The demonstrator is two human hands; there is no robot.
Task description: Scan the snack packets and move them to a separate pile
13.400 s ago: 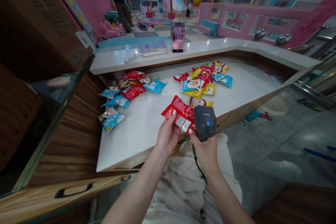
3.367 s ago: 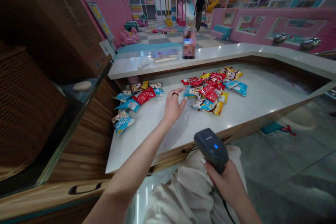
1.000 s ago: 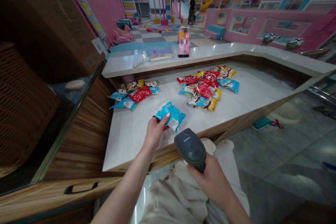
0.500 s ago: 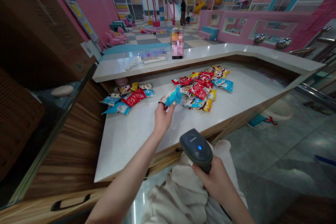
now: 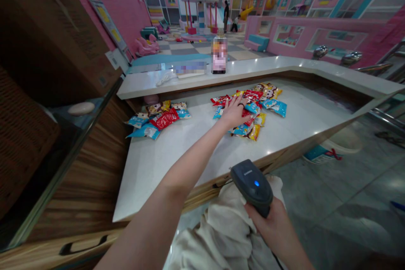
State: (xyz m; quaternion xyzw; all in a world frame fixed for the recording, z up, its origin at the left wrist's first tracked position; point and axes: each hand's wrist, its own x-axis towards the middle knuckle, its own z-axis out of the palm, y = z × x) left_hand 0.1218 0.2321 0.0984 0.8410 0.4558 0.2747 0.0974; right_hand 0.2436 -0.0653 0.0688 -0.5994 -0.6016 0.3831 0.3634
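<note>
the left hand [image 5: 234,112] lies spread and palm down on the nearer edge of the right heap of snack packets [image 5: 253,95], its fingers flat and apart, with a dark ring [image 5: 241,105] on one finger (whether it has hold of a packet i cannot tell). the right hand [image 5: 264,219] is closed round the ribbed grip of a dark grey barcode scanner [image 5: 251,183] with a lit blue light, held low above a crumpled cream cloth [image 5: 228,228], and a black cable [image 5: 278,259] drops from its base. the packets are glossy, pillow-shaped foil in red, blue and yellow, and they lie on a polished white stone counter [image 5: 177,168], with a smaller heap of packets [image 5: 164,119] well to the left of the hand. beyond them runs a raised white ledge [image 5: 253,67] that carries a tall bottle [image 5: 219,55], its label blurred, and a coiled white cord [image 5: 164,79]. to the left a cardboard box [image 5: 53,29] sits above a woven wicker basket [image 5: 22,147] behind glass, beside a wood-grain cabinet [image 5: 82,185], and a sneaker [image 5: 322,156] lies on the grey floor to the right, while a person [image 5: 225,16] in dark clothes stands far off in the pink play area
</note>
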